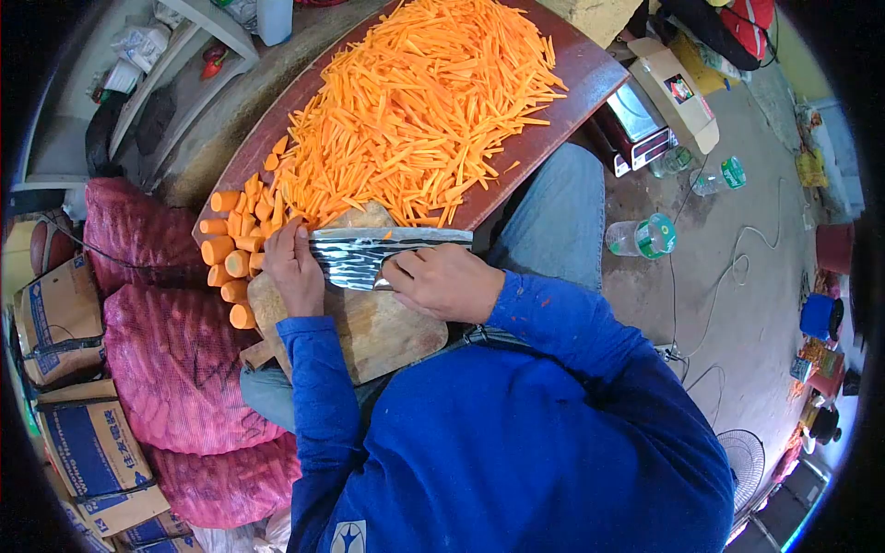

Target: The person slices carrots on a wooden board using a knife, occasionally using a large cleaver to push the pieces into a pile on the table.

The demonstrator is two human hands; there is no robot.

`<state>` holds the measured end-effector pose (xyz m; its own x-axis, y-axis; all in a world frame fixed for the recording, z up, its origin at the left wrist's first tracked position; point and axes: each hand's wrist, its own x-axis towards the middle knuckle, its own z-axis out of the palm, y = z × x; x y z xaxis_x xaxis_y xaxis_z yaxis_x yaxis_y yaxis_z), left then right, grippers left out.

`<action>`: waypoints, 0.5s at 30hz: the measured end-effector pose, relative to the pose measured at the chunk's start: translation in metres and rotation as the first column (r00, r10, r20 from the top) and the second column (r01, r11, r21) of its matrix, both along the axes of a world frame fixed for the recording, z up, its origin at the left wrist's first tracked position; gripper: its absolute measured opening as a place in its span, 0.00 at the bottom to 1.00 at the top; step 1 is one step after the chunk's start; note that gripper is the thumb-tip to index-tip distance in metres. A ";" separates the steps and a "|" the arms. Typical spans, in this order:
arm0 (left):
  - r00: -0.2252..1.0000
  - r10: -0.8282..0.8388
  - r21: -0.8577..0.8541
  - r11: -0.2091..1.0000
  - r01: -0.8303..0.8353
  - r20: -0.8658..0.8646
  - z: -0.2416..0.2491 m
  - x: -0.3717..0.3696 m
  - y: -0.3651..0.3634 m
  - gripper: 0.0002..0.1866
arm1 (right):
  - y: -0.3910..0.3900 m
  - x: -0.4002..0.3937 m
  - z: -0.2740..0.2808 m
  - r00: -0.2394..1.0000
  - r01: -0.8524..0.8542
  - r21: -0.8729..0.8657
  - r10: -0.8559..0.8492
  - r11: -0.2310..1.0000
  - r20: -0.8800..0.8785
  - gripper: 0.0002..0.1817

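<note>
My right hand is closed round the handle end of a wide-bladed cleaver. The shiny blade lies across the far part of a round wooden cutting board. Close against the blade's left end is my left hand, its fingers bent and pressed together; whatever they hold is hidden. Just beyond that hand sit cut carrot chunks, some upright at the left table edge. A big heap of carrot sticks covers much of the dark red table and reaches the board.
Red mesh sacks stand at the left, with cardboard boxes outside them. To the right, plastic bottles and a cord lie on the floor near an open carton. A fan stands lower right.
</note>
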<state>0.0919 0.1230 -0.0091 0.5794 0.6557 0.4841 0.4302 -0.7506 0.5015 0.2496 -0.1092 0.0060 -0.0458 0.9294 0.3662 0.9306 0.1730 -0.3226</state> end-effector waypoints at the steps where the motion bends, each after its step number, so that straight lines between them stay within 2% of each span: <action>1: 1.000 0.002 0.000 1.000 -0.002 0.001 0.000 0.000 0.000 0.09 | 0.001 0.000 -0.001 1.000 -0.001 -0.016 0.001 1.000 -0.004 0.17; 3: 1.000 0.008 -0.049 0.999 -0.009 -0.016 -0.001 -0.001 0.001 0.10 | 0.001 0.000 0.000 1.000 -0.007 -0.016 0.007 1.000 -0.022 0.18; 15: 0.998 -0.004 -0.031 1.000 0.002 -0.056 0.003 0.000 -0.001 0.10 | 0.000 0.001 0.005 0.999 -0.009 -0.054 0.008 0.998 -0.031 0.20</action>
